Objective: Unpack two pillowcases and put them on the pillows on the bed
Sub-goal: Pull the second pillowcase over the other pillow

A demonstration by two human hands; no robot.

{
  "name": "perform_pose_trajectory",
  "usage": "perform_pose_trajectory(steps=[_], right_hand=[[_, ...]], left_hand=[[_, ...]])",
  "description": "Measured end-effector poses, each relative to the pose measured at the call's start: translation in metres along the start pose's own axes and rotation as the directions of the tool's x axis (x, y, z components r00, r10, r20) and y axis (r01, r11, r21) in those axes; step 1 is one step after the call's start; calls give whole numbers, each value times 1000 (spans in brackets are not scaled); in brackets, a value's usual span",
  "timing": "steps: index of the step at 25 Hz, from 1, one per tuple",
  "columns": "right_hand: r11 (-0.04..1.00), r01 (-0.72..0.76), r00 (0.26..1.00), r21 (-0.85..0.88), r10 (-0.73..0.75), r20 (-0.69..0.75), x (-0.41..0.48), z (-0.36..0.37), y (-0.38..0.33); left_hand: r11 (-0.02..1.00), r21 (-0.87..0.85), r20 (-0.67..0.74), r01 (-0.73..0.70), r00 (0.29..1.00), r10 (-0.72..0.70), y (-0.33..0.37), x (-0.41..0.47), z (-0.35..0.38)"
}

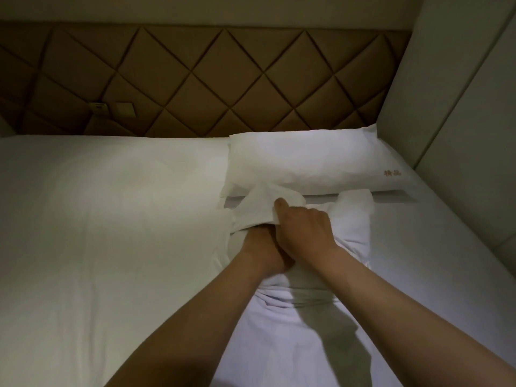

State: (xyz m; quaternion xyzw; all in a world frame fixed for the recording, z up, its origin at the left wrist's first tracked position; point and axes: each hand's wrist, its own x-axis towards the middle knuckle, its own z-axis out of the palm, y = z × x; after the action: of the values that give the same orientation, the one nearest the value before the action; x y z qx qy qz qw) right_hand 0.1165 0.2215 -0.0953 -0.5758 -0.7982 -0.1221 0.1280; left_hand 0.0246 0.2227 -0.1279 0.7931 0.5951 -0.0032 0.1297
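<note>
A white pillow (pixel 315 160) in a thin pillowcase lies against the headboard at the right, with small gold lettering near its right end. In front of it a second pillow (pixel 351 227) lies lengthwise toward me, its far end inside a thin white pillowcase (pixel 257 208). My right hand (pixel 304 230) pinches the pillowcase's open edge. My left hand (pixel 265 247) is pushed under that edge against the pillow, its fingers hidden by the fabric and by my right hand.
The white bed sheet (pixel 106 219) spreads wide to the left. A brown diamond-quilted headboard (pixel 195 79) with a small switch plate (pixel 125 108) runs along the back. A pale padded wall panel (pixel 452 121) borders the bed on the right.
</note>
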Motion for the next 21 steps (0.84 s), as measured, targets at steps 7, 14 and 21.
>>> perform_pose_trajectory(steps=[7,14,21], right_hand=[[989,-65,978,-133,37,-207,-27,21,26],[885,-459,886,-76,463,39,-61,60,80],[903,-397,898,-165,419,133,-68,86,80]], left_hand=[[888,-423,-63,178,972,-225,-37,29,7],[958,-22,-652,-287,730,203,-57,13,27],[996,61,-334,-63,939,80,-32,52,58]])
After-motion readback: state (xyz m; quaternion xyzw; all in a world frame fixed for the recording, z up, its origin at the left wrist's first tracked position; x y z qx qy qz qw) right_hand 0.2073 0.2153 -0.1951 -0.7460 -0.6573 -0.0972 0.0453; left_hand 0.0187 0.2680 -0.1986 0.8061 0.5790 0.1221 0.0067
